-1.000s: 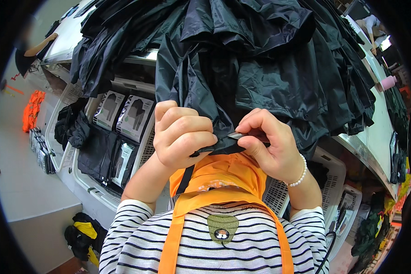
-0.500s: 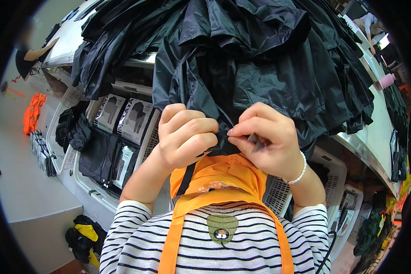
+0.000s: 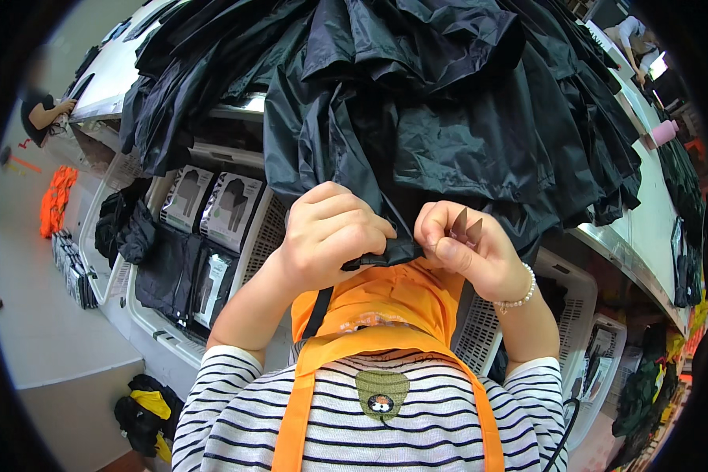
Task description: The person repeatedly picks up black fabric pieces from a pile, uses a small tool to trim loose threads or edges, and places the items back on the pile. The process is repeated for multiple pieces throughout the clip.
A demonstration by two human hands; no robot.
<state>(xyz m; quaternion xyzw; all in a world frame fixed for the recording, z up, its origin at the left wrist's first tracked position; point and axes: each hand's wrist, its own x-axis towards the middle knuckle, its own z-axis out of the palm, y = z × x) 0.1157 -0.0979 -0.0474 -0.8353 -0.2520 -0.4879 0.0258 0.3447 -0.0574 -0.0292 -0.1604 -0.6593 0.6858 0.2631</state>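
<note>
A large heap of glossy black garments point(image 3: 464, 134) spills over the table edge toward me. My left hand point(image 3: 334, 232) is closed around a gathered edge of one black garment point(image 3: 397, 244), just in front of my orange apron. Beside it, my right hand point(image 3: 480, 252) is closed with thread snips in it. The two pointed blades of the thread snips point(image 3: 466, 230) stick up between the fingers; the rest is hidden in the palm. Its thumb and fingertips are at the same garment edge, but whether they pinch the cloth I cannot tell.
White plastic baskets point(image 3: 253, 256) stand below the table on both sides; the left one holds packaged black garments point(image 3: 232, 208). A pink thread cone point(image 3: 663, 134) stands on the right table edge. Other people work at the far left and far right. Orange cloth point(image 3: 57, 200) lies on the left floor.
My right hand has turned, so the snips' blades now point up and show clearly. My left hand has shifted slightly right along the garment edge, rolling over it.
</note>
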